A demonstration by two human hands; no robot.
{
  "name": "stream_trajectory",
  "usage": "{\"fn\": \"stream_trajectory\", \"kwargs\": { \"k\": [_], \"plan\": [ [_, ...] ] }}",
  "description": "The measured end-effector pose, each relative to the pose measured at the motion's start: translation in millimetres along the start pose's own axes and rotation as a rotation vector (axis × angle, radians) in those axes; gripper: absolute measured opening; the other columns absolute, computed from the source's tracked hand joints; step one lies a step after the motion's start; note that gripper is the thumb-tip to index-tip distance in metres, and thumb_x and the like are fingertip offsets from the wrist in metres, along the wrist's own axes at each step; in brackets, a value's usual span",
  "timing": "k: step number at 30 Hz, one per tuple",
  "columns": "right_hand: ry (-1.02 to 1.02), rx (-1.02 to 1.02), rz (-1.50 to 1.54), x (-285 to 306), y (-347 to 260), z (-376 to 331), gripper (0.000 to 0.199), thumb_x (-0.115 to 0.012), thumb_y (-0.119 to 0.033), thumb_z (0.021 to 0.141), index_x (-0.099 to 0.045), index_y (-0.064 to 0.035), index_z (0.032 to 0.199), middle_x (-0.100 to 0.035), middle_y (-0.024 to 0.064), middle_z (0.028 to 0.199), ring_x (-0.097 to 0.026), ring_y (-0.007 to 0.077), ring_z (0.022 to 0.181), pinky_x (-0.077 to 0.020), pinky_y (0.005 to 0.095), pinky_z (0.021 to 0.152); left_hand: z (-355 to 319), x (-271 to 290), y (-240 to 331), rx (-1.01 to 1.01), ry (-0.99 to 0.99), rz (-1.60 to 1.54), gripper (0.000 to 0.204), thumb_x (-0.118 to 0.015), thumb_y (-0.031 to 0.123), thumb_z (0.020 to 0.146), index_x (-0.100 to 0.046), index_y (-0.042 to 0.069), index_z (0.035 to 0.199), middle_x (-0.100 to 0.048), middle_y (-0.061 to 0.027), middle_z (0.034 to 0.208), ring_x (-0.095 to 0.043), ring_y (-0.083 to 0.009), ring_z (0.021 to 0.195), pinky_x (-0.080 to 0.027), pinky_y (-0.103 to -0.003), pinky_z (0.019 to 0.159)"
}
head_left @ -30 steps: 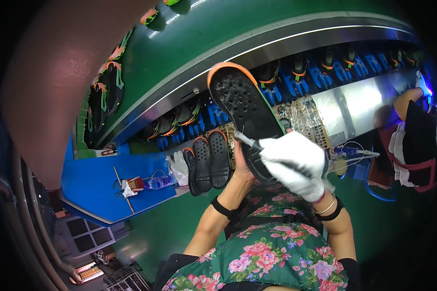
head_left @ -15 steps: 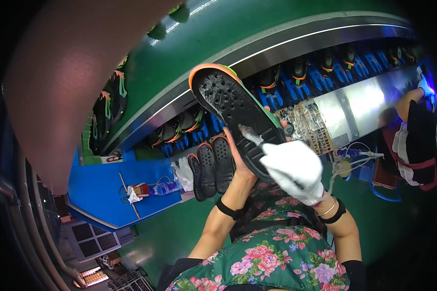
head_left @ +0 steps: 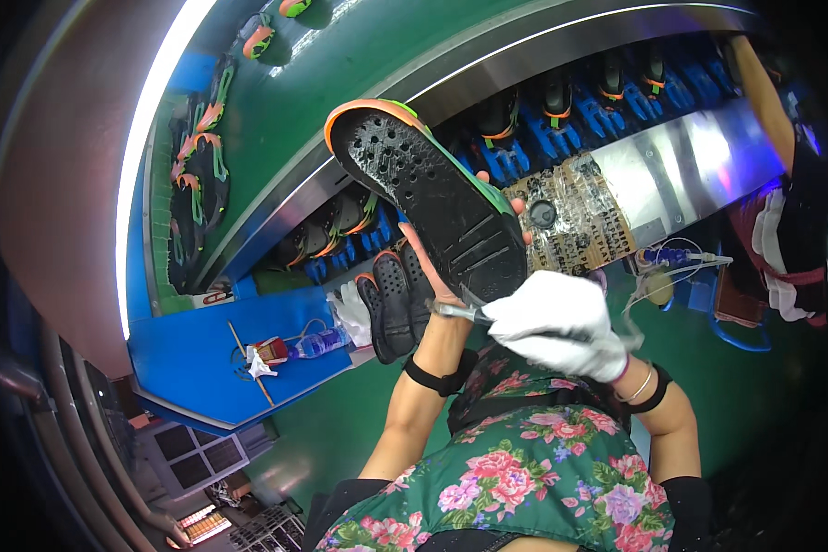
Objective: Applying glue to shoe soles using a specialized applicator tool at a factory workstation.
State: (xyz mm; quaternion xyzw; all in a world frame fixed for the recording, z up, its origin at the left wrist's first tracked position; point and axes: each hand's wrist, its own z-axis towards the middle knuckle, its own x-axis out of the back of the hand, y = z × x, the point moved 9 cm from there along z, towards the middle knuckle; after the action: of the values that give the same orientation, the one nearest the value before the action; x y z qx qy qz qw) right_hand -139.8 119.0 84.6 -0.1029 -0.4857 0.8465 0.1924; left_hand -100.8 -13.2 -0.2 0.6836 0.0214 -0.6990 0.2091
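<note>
In the centre of the frame the person's left hand [head_left: 451,276] grips a black shoe sole [head_left: 432,198] from underneath, fingers curled round its heel end, and tilts it so the perforated inner face points up toward the head; held that way, the surface is open to view and to the tool. The sole's orange and green rim runs toward the upper left of the frame. The right hand [head_left: 561,322], in a white glove, is closed around a thin metal tool [head_left: 460,311] whose tip lies against the sole's lower edge, just beside the left palm, so the bare hand steadies what the gloved one works on.

Just left of the wrist, a pair of black soles [head_left: 391,304] stands on the edge of the blue table [head_left: 193,359], within easy reach. A small plastic bottle [head_left: 317,345] and a stick [head_left: 248,363] lie on that table too. Across the upper frame, shoes sit on blue holders [head_left: 561,129] along a curved steel conveyor [head_left: 488,64]. Another person's arm [head_left: 764,101] reaches in at the upper right.
</note>
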Motion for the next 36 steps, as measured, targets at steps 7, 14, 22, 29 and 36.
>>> {"fn": "stream_trajectory", "kwargs": {
  "k": [7, 14, 22, 29, 36],
  "plan": [
    [-0.046, 0.176, -0.361, -10, -13, -12, 0.038, -0.084, -0.003, 0.076, -0.079, -0.0131, 0.112, -0.078, 0.0086, 0.112, -0.073, 0.0273, 0.087, -0.0586, 0.0361, 0.077, 0, -2, 0, -0.048, 0.108, 0.046, 0.112, -0.052, 0.087, 0.085, -0.028, 0.011, 0.163, -0.036, -0.0194, 0.163, -0.056, -0.0472, 0.13, -0.057, -0.063, 0.096],
    [0.113, -0.094, -0.156, 20, 17, -8, 0.019, -0.084, -0.003, 0.079, -0.08, -0.0071, 0.097, -0.079, 0.0129, 0.101, -0.075, 0.0251, 0.087, -0.0586, 0.0359, 0.077, -9, 1, -9, 0.079, 0.081, 0.101, 0.117, -0.055, 0.087, 0.084, -0.028, 0.006, 0.162, -0.038, -0.0206, 0.16, -0.06, -0.0469, 0.123, -0.058, -0.056, 0.098],
    [-0.09, -0.08, 0.077, -7, 10, -14, 0.022, -0.081, -0.009, 0.082, -0.081, -0.0133, 0.103, -0.079, 0.0078, 0.103, -0.073, 0.0263, 0.085, -0.0587, 0.0354, 0.076, -17, 4, -3, 0.127, 0.074, 0.004, 0.119, -0.059, 0.086, 0.083, -0.028, 0.001, 0.161, -0.039, -0.0273, 0.155, -0.062, -0.0457, 0.119, -0.061, -0.055, 0.096],
    [-0.234, 0.12, -0.188, -29, -9, -25, 0.03, -0.079, -0.009, 0.08, -0.078, -0.0133, 0.11, -0.077, 0.0078, 0.111, -0.071, 0.0263, 0.087, -0.0588, 0.0369, 0.074, -20, 12, 1, 0.244, 0.072, 0.02, 0.112, -0.063, 0.079, 0.085, -0.03, 0.005, 0.162, -0.037, -0.0321, 0.156, -0.06, -0.0506, 0.12, -0.057, -0.059, 0.098],
    [-0.167, 0.114, -0.247, -6, -7, -9, 0.028, -0.079, -0.006, 0.081, -0.079, -0.0083, 0.109, -0.078, 0.0104, 0.109, -0.074, 0.0261, 0.089, -0.0586, 0.0372, 0.077, -37, 27, 7, 0.334, 0.242, 0.162, 0.115, -0.07, 0.072, 0.081, -0.027, 0.006, 0.164, -0.034, -0.0386, 0.157, -0.059, -0.0539, 0.126, -0.052, -0.062, 0.104]
  ]
}}
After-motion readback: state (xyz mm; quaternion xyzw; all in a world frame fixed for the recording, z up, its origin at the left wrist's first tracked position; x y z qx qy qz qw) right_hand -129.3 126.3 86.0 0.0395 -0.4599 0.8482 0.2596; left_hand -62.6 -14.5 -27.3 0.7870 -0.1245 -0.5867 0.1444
